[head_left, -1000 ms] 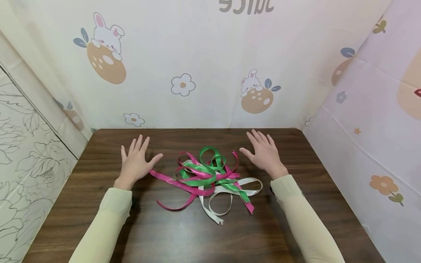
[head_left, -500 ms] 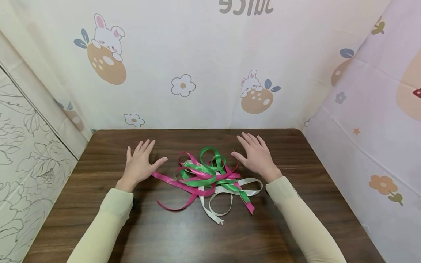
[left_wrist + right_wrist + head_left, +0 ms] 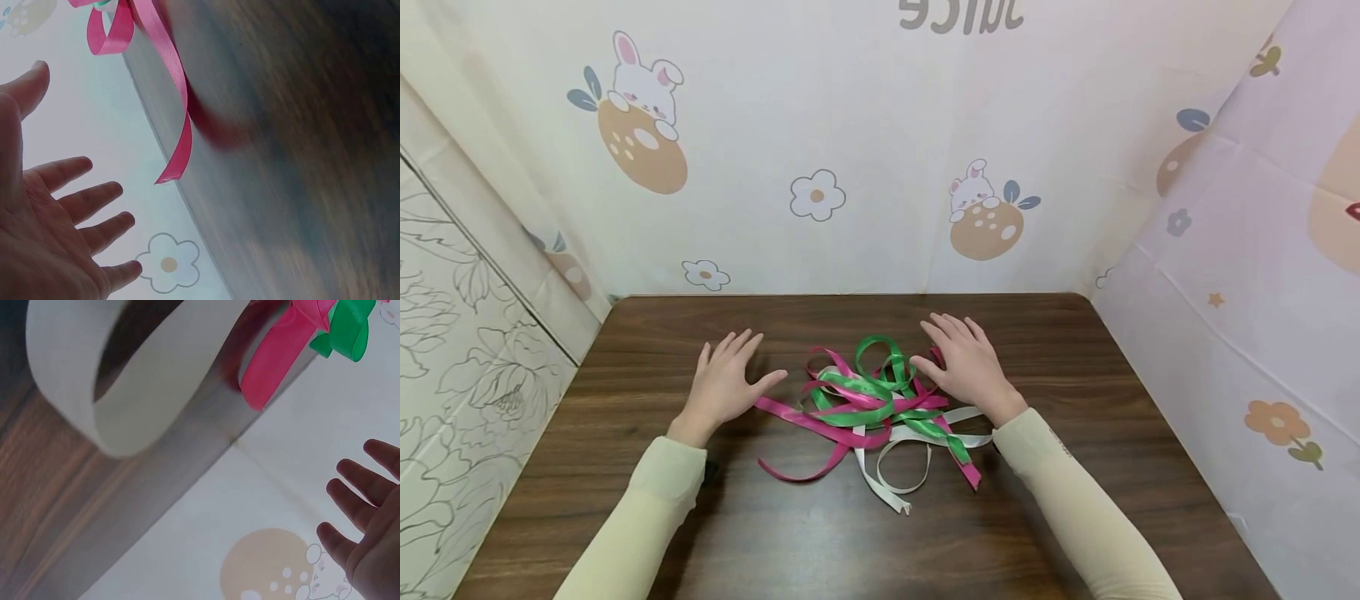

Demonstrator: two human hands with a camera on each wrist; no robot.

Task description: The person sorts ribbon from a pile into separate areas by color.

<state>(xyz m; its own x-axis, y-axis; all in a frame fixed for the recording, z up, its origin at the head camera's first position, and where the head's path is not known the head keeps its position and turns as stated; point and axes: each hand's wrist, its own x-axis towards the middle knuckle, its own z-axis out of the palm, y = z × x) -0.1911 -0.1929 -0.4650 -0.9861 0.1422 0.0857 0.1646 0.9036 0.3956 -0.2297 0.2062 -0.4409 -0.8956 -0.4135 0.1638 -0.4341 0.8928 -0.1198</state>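
Both hands wide and empty, raised over the bench (image 3: 820, 554), one each side of a loose ribbon pile (image 3: 865, 387). Left hand (image 3: 721, 387): fingers fanned, thumb out toward the pile. Right hand (image 3: 964, 367): fingers extended side by side, thumb out toward the pile, closer in than the left. Pile sits between them and runs nearer the wearer than either hand. Pink ribbon (image 3: 805, 418) reaches out of the tangle to just beside the left thumb; a second pink tail curls below that, on the wearer's side of the left hand. Another pink end is by the right thumb; can't tell if they touch. Green ribbon (image 3: 859, 416) loops over the pink, mid-gap between hands, one strip trailing toward the wearer inside the right wrist. White ribbon (image 3: 886, 497) shows at the wearer's side of the pile, plus a loop near the right cuff; right wrist view has that loop large up front. Pale sleeves (image 3: 632, 525) on both arms. Printed cloth (image 3: 880, 100) hangs beyond both hands, behind the bench.
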